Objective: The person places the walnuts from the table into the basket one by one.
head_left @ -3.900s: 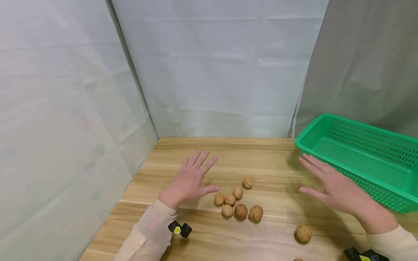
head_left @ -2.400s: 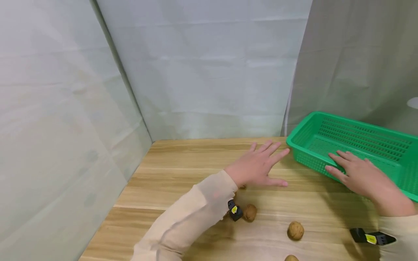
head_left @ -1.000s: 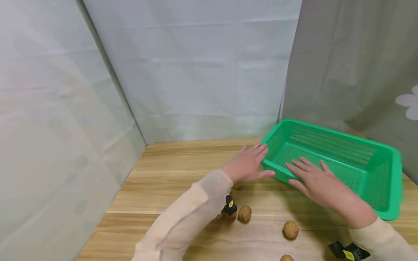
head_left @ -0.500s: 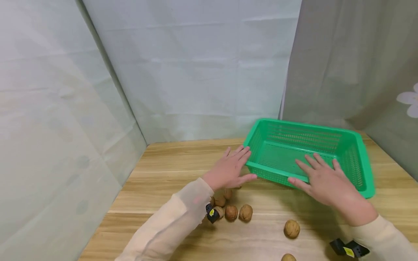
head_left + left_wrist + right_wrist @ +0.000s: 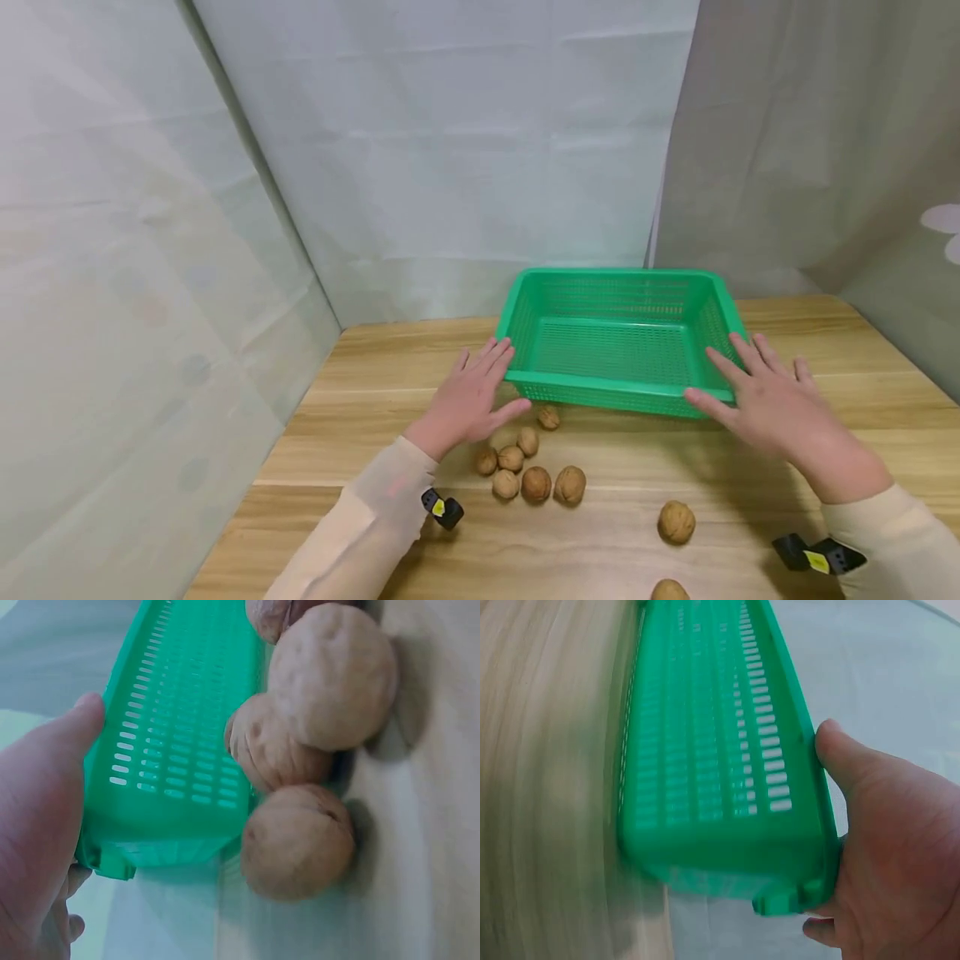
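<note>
A green perforated plastic basket stands near the back of the wooden table, its long side toward me. At its left end is my left hand, fingers extended along the end wall and thumb toward the front corner. My right hand lies against the right end, fingers spread and thumb by the near rim. In the left wrist view the thumb meets the basket's rim; in the right wrist view the other thumb does likewise. Several walnuts lie in front of the basket, near my left hand.
Another walnut lies nearer me on the right, and one more walnut is cut by the bottom frame edge. White cloth hangs behind the table, with a further sheet along the left.
The basket has moved from the far right to the middle and turned squarer to me. Both hands came to its ends, then shifted left with it. The walnuts stay put.
</note>
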A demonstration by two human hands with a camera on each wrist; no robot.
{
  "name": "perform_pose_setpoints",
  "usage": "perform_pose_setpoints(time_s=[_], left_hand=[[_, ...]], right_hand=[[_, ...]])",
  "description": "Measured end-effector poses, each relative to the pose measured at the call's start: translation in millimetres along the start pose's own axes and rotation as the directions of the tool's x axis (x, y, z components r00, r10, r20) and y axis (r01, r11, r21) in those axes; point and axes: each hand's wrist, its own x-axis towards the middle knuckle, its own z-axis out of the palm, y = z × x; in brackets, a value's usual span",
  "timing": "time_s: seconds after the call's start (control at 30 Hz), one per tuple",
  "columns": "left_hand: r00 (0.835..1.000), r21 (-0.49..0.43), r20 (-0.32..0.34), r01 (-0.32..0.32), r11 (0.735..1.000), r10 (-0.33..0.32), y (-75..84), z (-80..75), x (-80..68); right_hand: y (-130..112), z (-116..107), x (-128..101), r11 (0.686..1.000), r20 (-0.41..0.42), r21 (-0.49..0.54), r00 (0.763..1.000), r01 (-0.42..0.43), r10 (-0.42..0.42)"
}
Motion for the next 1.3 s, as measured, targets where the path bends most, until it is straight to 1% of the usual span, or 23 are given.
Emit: perform_pose_setpoints(time_s=[0.1,0.23,0.37,0.43,0.53,0.63,0.77,0.9,1.0,1.1,1.2,1.3], left_hand=[[0.999,-0.009,-0.033,0.014,1.000,-0.014,-4.6,0.1,-9.0],[0.997,-0.030,-0.073,0.030,0.999,-0.032,-6.3,0.2,-21.0],[0.995,-0.062,-0.085,0.047,0.997,-0.052,-4.2,-2.1,-32.9],[0.995,-0.069,-0.079,0.052,0.996,-0.057,-1.5,-5.3,-36.7],[0.997,-0.076,-0.043,0.063,0.995,-0.067,4.0,-13.1,-40.4],[0.995,-0.084,0.037,0.094,0.992,-0.091,10.2,-25.2,-44.4],[0.980,-0.080,0.155,0.140,0.987,-0.126,16.3,-41.8,-49.9],[0.958,-0.077,0.236,0.183,0.980,-0.160,18.3,-54.9,-55.9],[0.950,-0.080,0.258,0.203,0.976,-0.176,18.0,-62.8,-58.9],[0.952,-0.086,0.246,0.209,0.974,-0.182,16.1,-66.4,-59.4],[0.957,-0.109,0.216,0.222,0.969,-0.194,13.1,-65.6,-58.6],[0.960,-0.132,0.188,0.236,0.963,-0.209,10.0,-60.6,-57.5]], right_hand=[[1.9,0.8,1.4,1.000,0.001,0.026,1.000,0.003,-0.003],[2.0,4.0,2.8,0.997,0.004,0.073,1.000,0.028,-0.028],[2.9,8.7,5.4,0.989,-0.019,0.133,0.998,0.061,-0.059],[4.3,10.2,6.4,0.984,-0.039,0.160,0.997,0.076,-0.070],[6.2,11.4,6.9,0.979,-0.061,0.181,0.995,0.091,-0.081],[6.4,12.7,5.7,0.976,-0.069,0.193,0.993,0.105,-0.093],[3.2,14.7,3.0,0.973,-0.084,0.195,0.991,0.121,-0.106],[-3.6,14.1,0.6,0.970,-0.091,0.193,0.987,0.145,-0.129],[-8.0,13.0,-0.1,0.970,-0.087,0.188,0.987,0.151,-0.137],[-11.4,12.9,-1.0,0.972,-0.085,0.178,0.987,0.152,-0.139],[-15.1,13.2,-2.6,0.973,-0.087,0.176,0.986,0.153,-0.139],[-18.3,14.3,-5.1,0.971,-0.084,0.183,0.987,0.152,-0.138]])
